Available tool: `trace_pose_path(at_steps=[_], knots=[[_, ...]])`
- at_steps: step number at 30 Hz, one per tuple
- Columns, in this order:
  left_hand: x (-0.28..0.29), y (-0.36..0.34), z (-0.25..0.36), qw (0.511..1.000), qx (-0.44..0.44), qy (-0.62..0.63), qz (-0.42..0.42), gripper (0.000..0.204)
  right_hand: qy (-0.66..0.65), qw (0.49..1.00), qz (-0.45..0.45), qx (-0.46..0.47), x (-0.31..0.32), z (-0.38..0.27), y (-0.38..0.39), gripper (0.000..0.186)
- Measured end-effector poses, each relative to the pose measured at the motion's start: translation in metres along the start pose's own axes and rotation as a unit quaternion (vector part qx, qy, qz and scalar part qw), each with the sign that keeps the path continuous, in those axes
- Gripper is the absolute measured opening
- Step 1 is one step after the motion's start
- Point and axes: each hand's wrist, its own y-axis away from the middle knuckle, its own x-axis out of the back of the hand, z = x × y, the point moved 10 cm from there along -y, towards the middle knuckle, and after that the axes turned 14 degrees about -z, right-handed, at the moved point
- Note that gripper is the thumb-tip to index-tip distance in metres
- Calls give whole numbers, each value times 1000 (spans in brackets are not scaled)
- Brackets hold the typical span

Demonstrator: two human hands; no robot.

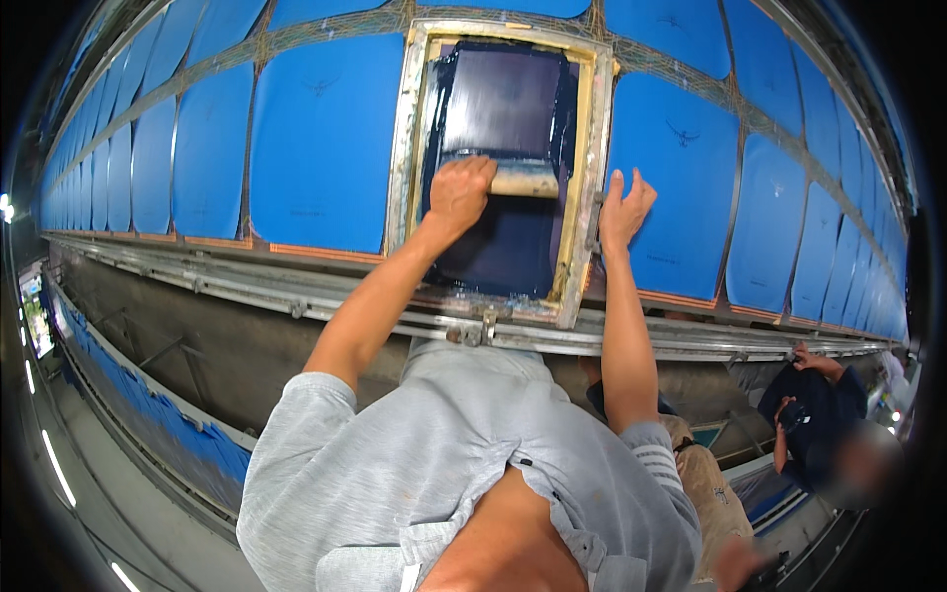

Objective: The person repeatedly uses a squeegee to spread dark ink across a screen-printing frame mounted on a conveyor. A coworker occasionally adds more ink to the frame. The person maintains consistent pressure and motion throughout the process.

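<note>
My left hand is closed around the wooden handle of a squeegee, which lies crosswise inside a screen-printing frame. Dark ink covers most of the mesh within the frame, glossy on the far side of the squeegee. My right hand is just beyond the frame's right side, thumb and forefinger apart, the other fingers partly curled. Nothing shows in it; it hovers over or beside a blue panel, and whether it touches the frame is unclear.
Rows of blue panels run left and right along the long printing table. A metal rail follows its near edge, with a clamp by the frame. Co-workers are at the lower right; another table with blue pieces is behind at left.
</note>
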Motion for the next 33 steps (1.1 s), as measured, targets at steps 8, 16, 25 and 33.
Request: trace_pose_path(at_steps=[8,16,25,33], knots=[[12,-205,-95,986,52,-11,-156,23,42,942,-131,307,-31,-189,-148,46],[18,-263,-126,970,62,-33,-232,30,251,828,-415,282,-157,-230,-216,32],[-2,-89,-50,980,33,-17,-194,19,205,853,-348,331,-114,-195,-31,13],[-29,109,34,976,35,86,-197,14,182,836,-417,306,-65,-149,177,17]])
